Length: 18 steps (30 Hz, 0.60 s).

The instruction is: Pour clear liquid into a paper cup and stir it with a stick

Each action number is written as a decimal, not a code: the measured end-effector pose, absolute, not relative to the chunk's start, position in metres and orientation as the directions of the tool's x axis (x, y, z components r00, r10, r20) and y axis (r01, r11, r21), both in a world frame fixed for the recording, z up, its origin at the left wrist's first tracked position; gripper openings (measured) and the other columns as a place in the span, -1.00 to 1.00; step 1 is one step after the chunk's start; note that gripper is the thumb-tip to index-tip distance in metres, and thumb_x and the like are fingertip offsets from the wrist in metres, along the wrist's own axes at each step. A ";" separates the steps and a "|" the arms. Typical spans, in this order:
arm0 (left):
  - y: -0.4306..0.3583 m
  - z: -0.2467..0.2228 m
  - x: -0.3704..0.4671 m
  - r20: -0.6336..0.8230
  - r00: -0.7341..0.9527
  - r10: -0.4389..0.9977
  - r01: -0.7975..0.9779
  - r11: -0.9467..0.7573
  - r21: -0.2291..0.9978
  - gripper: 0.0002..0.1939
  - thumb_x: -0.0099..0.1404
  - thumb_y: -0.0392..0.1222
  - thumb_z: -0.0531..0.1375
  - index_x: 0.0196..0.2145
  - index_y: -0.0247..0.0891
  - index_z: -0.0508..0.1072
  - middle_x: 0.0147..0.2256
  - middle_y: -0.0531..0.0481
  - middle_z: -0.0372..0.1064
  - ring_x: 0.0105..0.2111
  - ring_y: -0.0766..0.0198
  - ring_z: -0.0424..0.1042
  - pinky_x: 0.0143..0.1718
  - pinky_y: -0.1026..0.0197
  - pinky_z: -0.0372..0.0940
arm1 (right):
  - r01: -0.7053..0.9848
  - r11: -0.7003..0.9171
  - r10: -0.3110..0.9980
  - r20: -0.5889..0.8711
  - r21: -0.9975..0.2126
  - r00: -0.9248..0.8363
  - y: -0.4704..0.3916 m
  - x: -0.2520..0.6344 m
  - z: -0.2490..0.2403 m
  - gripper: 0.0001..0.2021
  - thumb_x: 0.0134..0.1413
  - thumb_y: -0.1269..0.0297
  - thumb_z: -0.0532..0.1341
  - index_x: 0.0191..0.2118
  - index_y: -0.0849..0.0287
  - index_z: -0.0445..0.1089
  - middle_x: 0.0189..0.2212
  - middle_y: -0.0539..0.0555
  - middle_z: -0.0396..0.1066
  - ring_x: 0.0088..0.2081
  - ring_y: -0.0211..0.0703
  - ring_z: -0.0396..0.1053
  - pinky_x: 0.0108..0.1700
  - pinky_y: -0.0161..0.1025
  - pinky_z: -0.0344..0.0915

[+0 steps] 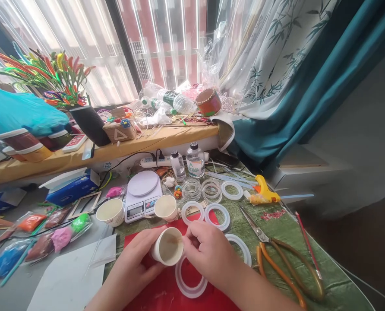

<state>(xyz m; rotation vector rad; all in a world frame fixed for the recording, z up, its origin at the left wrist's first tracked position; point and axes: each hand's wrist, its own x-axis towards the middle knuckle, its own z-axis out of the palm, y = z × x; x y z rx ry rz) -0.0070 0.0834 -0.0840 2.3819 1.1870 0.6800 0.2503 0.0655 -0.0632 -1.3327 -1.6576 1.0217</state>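
Observation:
My left hand (139, 257) is wrapped around a white paper cup (169, 249), tilted so that its mouth faces me. A brownish streak shows inside it. At the cup's right rim my right hand (208, 248) is closed in a pinch; what the fingers hold is hidden. Below them, on a red sheet (160, 289), lies a translucent ring mould (192, 291). More ring moulds surround the hands: one ring mould (217, 217) and another ring mould (192, 214) just beyond, and a larger ring mould (244, 250) to the right.
Behind the hands stand two more paper cups (110, 212), a kitchen scale (143, 194) and clear bottles (195, 162). Large scissors (263, 237), a yellow glue gun (265, 190) and a red pencil (309, 246) lie right. Bagged coloured clay (61, 237) lies left.

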 end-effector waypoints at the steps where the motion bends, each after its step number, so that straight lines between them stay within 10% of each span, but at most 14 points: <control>1: 0.083 -0.085 -0.007 0.242 0.518 0.820 0.627 -0.557 0.544 -0.45 0.38 -0.12 0.39 0.29 0.12 0.46 0.15 -0.03 0.62 0.09 0.04 0.64 0.08 0.14 0.55 | 0.370 0.116 0.984 0.054 -0.922 -0.173 0.066 0.250 -0.063 -0.74 0.24 0.35 0.21 -0.46 0.09 0.17 -0.50 -0.08 0.26 -0.43 -0.22 0.20 -0.37 -0.26 0.06; 18: 0.082 -0.087 -0.010 0.234 0.511 0.827 0.631 -0.546 0.552 -0.40 0.38 -0.10 0.39 0.33 0.09 0.44 0.20 -0.12 0.59 0.11 -0.04 0.63 0.09 0.09 0.56 | 0.312 0.041 0.987 -0.009 -0.949 -0.159 0.067 0.248 -0.062 -0.79 0.20 0.36 0.22 -0.45 0.10 0.24 -0.50 -0.08 0.29 -0.42 -0.22 0.23 -0.36 -0.28 0.10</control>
